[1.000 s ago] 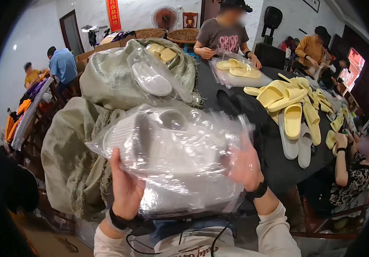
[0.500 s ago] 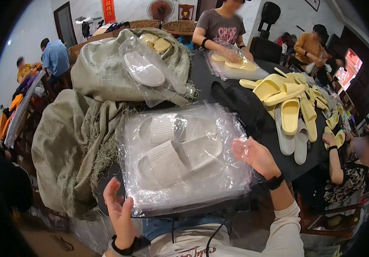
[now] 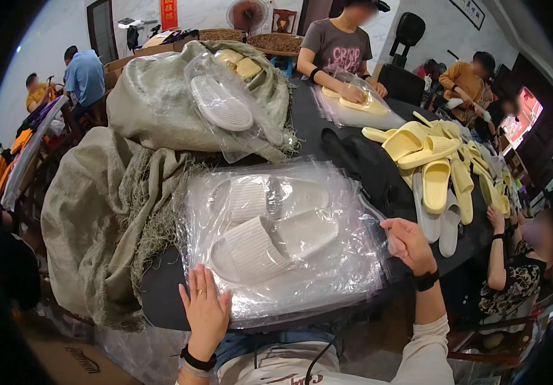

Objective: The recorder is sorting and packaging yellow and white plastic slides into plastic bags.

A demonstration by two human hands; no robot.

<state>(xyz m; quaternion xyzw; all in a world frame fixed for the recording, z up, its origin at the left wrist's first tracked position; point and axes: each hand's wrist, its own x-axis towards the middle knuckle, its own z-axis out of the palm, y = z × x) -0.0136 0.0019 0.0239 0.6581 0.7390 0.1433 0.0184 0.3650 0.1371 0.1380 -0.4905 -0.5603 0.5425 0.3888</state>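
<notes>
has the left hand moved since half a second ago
Yes. Judged against the nearer sack, the left hand has moved to the right, away from it, and now lies over the near left corner of the plastic bag.

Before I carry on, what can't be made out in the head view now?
All in the head view:
Right hand: how many plastic layers its fingers pinch; too fine to count.
White slippers: undersides, hidden because they lie sole-down.
Lower grey-green sack: any contents, hidden by its cloth.
Cardboard box: partly cut off by the dark rim and bottom edge.
</notes>
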